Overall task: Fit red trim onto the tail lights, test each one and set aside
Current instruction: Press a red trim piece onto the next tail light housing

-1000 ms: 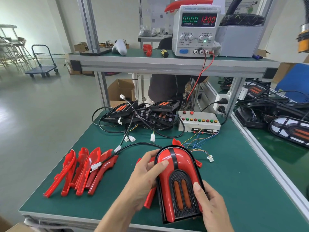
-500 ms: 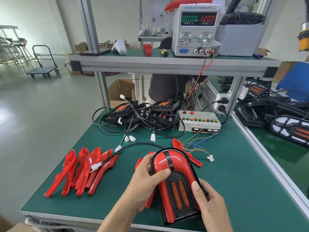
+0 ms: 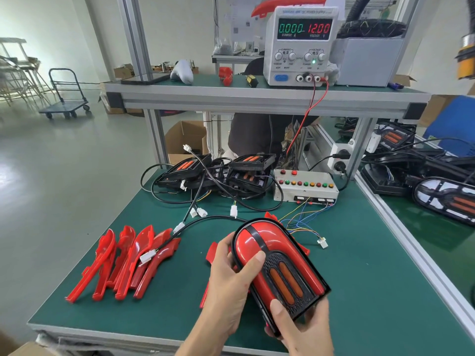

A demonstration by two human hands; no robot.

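While the green counter [image 3: 359,291] takes up most of the view, a raised shelf [image 3: 257,95] runs across its far side and carries a power supply [image 3: 300,44] whose display reads 0.000 and 12.00. Red and black leads drop from it toward the counter. On the far part of the counter lies a heap of black tail lights [image 3: 218,173] tangled in their cables, with a white button box [image 3: 305,187] just to their right, coloured wires trailing from its front. Toward the near left, a row of loose red trim pieces [image 3: 123,260] lies side by side, a cable with a white plug resting across them.

At the near edge, one tail light [image 3: 280,271] with red trim fitted on it is held tilted above the counter. The left hand [image 3: 231,283] grips its left side, thumb pressed on the red trim. The right hand [image 3: 300,327] grips the near end from below, its thumb on the black grille by two orange lenses. A black cable runs from the far end of the light toward the left.
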